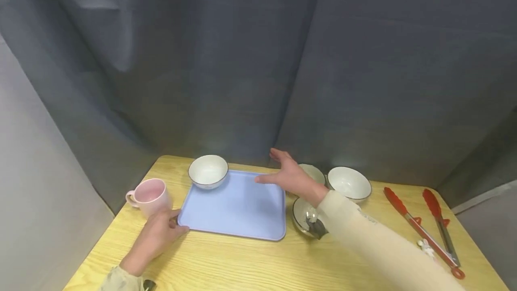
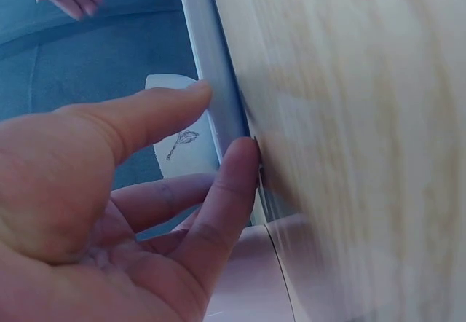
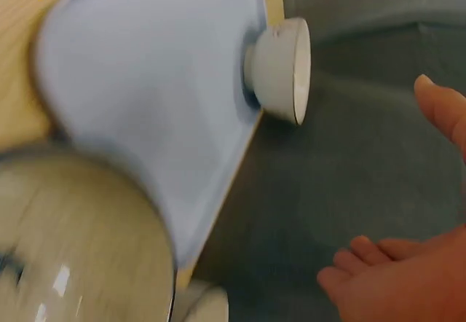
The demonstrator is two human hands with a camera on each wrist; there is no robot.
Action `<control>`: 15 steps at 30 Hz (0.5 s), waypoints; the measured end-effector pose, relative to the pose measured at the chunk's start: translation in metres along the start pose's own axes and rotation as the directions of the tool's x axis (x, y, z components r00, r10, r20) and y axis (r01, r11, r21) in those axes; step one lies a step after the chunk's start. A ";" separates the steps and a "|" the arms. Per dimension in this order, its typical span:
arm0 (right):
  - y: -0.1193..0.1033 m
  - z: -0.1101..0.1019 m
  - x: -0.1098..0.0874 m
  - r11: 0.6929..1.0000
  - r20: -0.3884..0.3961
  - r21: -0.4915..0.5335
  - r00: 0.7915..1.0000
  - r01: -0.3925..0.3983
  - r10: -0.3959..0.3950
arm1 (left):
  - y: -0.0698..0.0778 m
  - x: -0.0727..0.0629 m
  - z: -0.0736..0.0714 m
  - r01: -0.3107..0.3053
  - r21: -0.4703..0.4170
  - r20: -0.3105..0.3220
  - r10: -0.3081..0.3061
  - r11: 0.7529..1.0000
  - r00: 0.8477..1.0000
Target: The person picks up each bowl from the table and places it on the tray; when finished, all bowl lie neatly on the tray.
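Note:
A light-blue tray (image 1: pixel 238 210) lies on the wooden table, with a white dark-rimmed bowl (image 1: pixel 208 171) on its far-left corner. My left hand (image 1: pixel 155 237) pinches the tray's near-left corner; in the left wrist view, its thumb (image 2: pixel 171 107) and a fingertip lie against the rim. Beside that hand stands a pink mug (image 1: pixel 151 196). My right hand (image 1: pixel 296 176) hovers above the tray's right side, fingers spread and holding nothing. That arm partly hides two bowls, a far bowl (image 1: pixel 317 173) and a near bowl (image 1: pixel 300 214).
Another white bowl (image 1: pixel 349 183) stands farther right. Red-tipped tongs (image 1: pixel 428 232) lie spread at the table's right side, with a small white figure (image 1: pixel 425 247) near them. A dark grey curtain (image 1: pixel 242 80) hangs right behind the table's far edge.

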State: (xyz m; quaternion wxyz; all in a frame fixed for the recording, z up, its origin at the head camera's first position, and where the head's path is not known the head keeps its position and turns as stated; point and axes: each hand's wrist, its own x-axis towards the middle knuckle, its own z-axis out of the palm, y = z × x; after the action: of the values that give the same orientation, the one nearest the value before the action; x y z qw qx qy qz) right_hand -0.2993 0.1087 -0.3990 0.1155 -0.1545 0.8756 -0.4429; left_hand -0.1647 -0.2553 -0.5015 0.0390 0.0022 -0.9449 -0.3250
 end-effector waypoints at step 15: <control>0.081 -0.098 -0.066 1.000 -0.139 -0.024 0.990 -0.021 0.017 | -0.009 -0.005 -0.004 0.025 -0.023 0.012 -0.025 0.999 1.000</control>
State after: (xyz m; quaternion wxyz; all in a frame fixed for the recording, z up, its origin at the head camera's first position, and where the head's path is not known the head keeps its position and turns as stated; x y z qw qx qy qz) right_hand -0.2855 0.2512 -0.4037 0.0567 -0.1166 0.8884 -0.4405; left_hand -0.1597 -0.2646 -0.5048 0.0297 0.0116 -0.9413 -0.3361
